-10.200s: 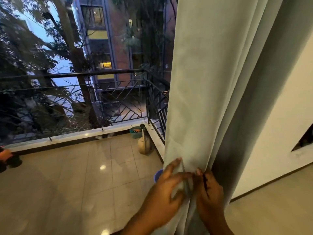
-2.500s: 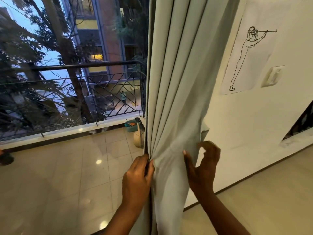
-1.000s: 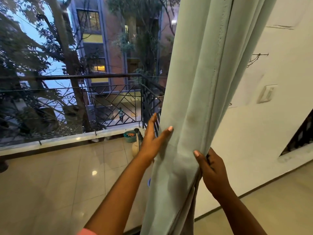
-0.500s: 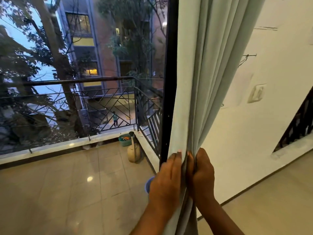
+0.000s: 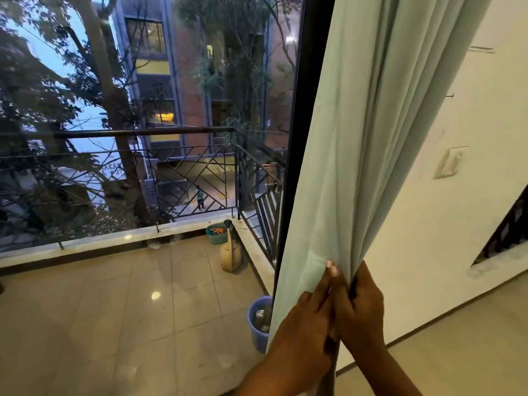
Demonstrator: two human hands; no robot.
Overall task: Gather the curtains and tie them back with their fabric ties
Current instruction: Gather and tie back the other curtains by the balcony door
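Both hands meet low on the curtain [image 5: 368, 155], pressed side by side. The left hand [image 5: 307, 324] lies on the front of the gathered cloth with its fingers [image 5: 325, 284] stretched up the folds; the right hand [image 5: 361, 307] curls round the bunch from the wall side and grips it. The pale green curtain hangs in folds from the top of the view down to the hands, beside the dark door frame [image 5: 300, 132] and in front of the white wall [image 5: 445, 224].

Just past the hands, behind the glass, a blue bucket [image 5: 257, 318] stands on the balcony floor [image 5: 114, 324], partly hidden by the curtain's edge; something pale lies in it, perhaps scraps, too small to tell. Farther off, a tan jug [image 5: 231, 257] stands in the balcony corner, and a green basket [image 5: 215, 233] behind it holds something orange. A black railing [image 5: 171, 155] runs along the balcony edge. A switch [image 5: 451, 162] sits on the wall.
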